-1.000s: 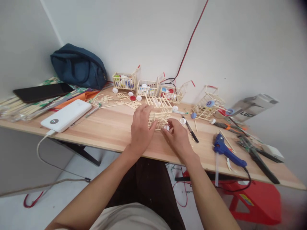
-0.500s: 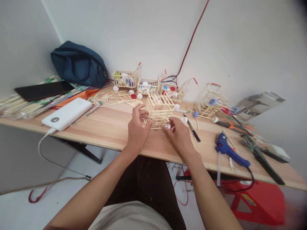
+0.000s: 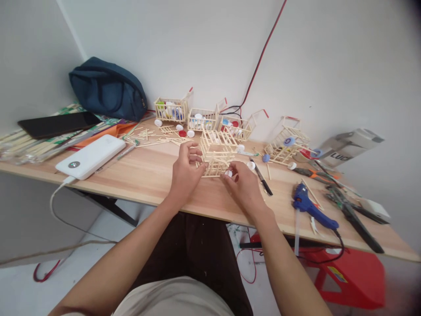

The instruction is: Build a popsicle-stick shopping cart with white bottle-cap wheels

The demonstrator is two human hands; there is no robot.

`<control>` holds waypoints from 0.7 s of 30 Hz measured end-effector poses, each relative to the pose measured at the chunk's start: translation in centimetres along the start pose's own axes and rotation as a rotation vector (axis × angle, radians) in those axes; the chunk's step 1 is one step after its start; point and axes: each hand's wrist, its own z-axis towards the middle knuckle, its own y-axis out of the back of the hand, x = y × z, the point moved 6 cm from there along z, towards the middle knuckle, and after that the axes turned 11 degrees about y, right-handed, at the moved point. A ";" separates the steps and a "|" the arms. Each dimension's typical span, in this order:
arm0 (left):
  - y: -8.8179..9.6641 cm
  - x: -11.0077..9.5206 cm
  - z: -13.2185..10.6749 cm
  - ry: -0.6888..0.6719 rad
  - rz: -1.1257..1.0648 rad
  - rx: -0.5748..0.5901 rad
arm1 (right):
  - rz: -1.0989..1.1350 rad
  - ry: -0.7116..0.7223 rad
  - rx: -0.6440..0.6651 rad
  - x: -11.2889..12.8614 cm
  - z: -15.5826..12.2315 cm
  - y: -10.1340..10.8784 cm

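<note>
At the near side of a wooden table (image 3: 144, 175), a blue glue gun (image 3: 312, 207) lies unheld at right as a person's right hand (image 3: 245, 184) pinches a white cap (image 3: 228, 174) at the lower right corner of a small stick cart (image 3: 217, 157), which stands on the tabletop between both hands. The left hand (image 3: 186, 174) has its fingers loosely curled at the cart's left side; whether it touches the sticks cannot be told. The slatted basket looks largely built, though the cap appears not yet fixed in place. Just beyond, a black pen (image 3: 264, 182) lies beside a spare cap (image 3: 251, 165), with loose sticks (image 3: 180, 140) scattered to the left. Farther back, three carts (image 3: 201, 123) with red-tipped handles (image 3: 265, 113) line up near the wall (image 3: 296, 52), a feature not visible on the near one, suggesting a handle is left to add. Compared with a second earlier, the left hand has drawn off leftward, baring more of the cart, while the right hand and its cap have hardly moved.
</note>
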 end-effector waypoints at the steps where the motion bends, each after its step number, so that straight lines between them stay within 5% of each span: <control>1: 0.0 -0.1 0.1 -0.013 0.010 0.011 | 0.003 -0.006 0.003 0.0 0.0 0.0; 21: 0.1 -0.2 0.7 -0.055 0.150 0.048 | 0.070 -0.020 -0.015 -0.8 0.0 -0.6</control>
